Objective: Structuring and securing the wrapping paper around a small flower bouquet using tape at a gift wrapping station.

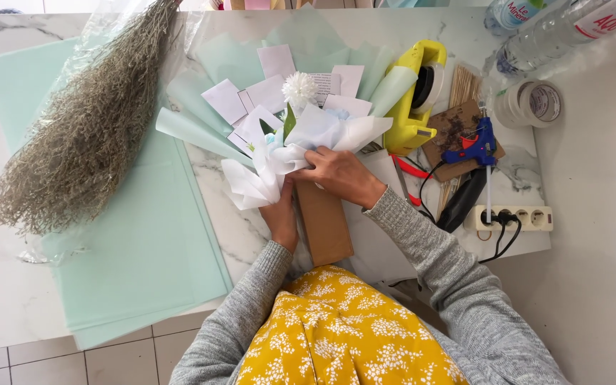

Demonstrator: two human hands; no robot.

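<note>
White paper wrap (272, 167) | hands: left (280, 214) beneath, right (340, 173) gripping above

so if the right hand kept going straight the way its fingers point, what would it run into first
The right hand points left across the bouquet, fingers already on the white wrapping paper. Going on, it would likely meet the rolled mint paper cone next, though depth is hard to judge.

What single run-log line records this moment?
left hand: grips bouquet stem | right hand: presses white wrap | glue gun: lying unused
</note>
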